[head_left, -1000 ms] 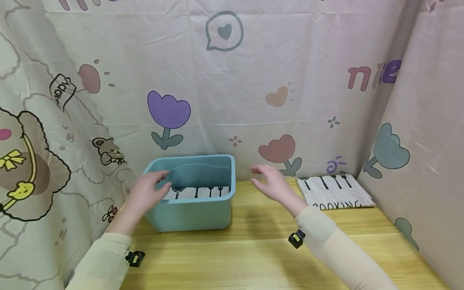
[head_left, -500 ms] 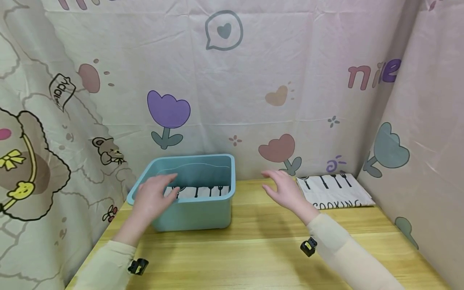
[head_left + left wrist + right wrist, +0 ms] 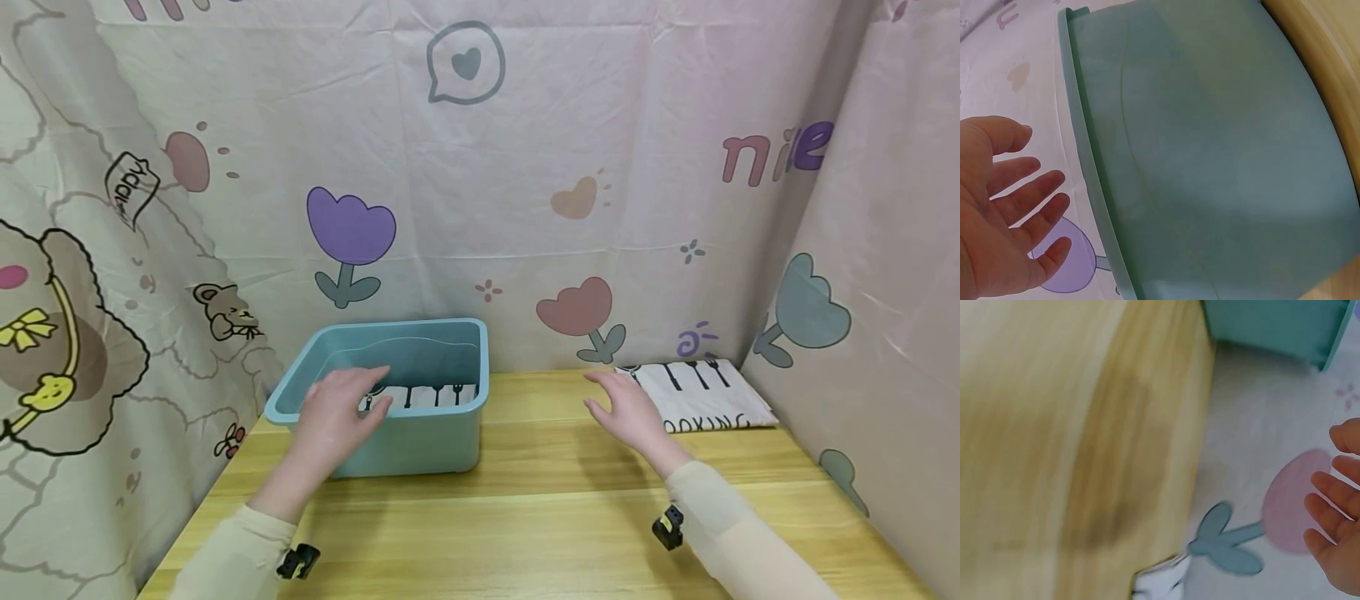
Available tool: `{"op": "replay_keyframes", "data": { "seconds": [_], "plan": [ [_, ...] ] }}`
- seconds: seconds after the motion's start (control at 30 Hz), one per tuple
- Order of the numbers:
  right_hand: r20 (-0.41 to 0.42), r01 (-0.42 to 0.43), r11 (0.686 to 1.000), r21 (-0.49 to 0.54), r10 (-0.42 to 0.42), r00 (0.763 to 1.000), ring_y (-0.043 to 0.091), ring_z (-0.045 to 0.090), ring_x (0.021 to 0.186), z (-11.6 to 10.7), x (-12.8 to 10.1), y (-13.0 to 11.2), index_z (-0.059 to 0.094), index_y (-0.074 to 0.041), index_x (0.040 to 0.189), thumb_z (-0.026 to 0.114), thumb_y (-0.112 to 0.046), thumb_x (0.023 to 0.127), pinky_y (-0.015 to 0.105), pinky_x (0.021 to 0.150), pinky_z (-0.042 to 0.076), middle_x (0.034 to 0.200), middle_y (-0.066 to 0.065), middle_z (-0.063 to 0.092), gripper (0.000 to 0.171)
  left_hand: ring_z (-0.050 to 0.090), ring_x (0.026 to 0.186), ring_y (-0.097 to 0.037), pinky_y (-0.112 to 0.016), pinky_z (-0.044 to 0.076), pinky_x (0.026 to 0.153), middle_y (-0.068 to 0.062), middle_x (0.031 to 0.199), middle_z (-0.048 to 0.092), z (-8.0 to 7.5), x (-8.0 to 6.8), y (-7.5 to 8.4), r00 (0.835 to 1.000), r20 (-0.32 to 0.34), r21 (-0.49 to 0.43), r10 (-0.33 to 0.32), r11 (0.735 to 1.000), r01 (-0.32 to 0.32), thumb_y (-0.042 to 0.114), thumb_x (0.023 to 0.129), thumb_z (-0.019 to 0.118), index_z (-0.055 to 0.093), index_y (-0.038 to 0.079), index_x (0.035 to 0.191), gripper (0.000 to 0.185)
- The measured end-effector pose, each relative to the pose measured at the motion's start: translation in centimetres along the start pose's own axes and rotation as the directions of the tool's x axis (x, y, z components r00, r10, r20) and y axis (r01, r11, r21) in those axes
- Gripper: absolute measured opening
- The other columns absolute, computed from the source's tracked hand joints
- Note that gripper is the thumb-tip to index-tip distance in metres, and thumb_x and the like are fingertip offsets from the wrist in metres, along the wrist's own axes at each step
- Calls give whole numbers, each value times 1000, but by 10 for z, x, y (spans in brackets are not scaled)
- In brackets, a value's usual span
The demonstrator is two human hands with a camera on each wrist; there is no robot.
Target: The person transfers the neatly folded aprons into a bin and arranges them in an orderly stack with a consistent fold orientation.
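Note:
A teal plastic bin (image 3: 420, 442) stands at the back left of the table, with a white cloth printed with black utensils (image 3: 423, 397) inside it. In front of the bin's near left side, my left hand (image 3: 337, 417) hovers with relaxed, spread fingers and holds nothing. The left wrist view shows that hand (image 3: 1016, 206) apart from the bin's rim (image 3: 1088, 156). My right hand (image 3: 630, 412) is in the air just left of a folded white cloth (image 3: 712, 396) with "COOKING" lettering, overlapping its corner in the head view. Its fingers are loosely bent and hold nothing.
The wooden table (image 3: 480, 533) runs up to a patterned curtain (image 3: 480, 192) at the back. More curtain hangs along the left and right sides. A small black device (image 3: 298, 562) sits on the left wrist and another black device (image 3: 667, 527) on the right.
Both hands have moved to the right and slightly down, the right one farther, up to the folded cloth. The bin and both cloths have stayed in place.

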State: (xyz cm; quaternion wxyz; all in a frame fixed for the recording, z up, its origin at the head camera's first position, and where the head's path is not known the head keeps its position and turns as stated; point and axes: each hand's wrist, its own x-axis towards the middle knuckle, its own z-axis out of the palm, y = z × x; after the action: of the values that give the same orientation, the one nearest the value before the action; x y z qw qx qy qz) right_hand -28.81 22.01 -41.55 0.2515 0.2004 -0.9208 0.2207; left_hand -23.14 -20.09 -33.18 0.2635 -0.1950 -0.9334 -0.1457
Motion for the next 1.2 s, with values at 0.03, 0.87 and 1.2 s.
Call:
{"op": "replay_keyframes", "data": {
  "seconds": [0.03,0.87,1.2],
  "plan": [
    [7,-18,1000,-2,18,1000,43,53,120,0,-3,5,60,5,127,72,-11,87,56,105,37,126,23,62,44,55,115,-41,-61,39,91,-15,123,66,0,-1,1,1000,-2,-3,4,1000,-4,20,90,72,65,7,129,42],
    [154,-326,936,-130,344,926,55,53,109,6,-57,99,59,10,123,63,-11,89,63,94,41,120,35,59,40,61,102,-32,-55,45,82,-8,112,70,28,-11,27,949,-215,-43,230,969,-245,13,80,80,69,7,122,43],
    [176,-320,926,-200,356,918,54,53,108,8,-61,111,68,2,114,63,-12,88,63,92,42,118,30,61,29,61,101,-32,-54,47,83,-9,110,69,40,-12,39,917,-275,-88,291,942,-325,14,79,80,70,6,119,42]
  ]
}}
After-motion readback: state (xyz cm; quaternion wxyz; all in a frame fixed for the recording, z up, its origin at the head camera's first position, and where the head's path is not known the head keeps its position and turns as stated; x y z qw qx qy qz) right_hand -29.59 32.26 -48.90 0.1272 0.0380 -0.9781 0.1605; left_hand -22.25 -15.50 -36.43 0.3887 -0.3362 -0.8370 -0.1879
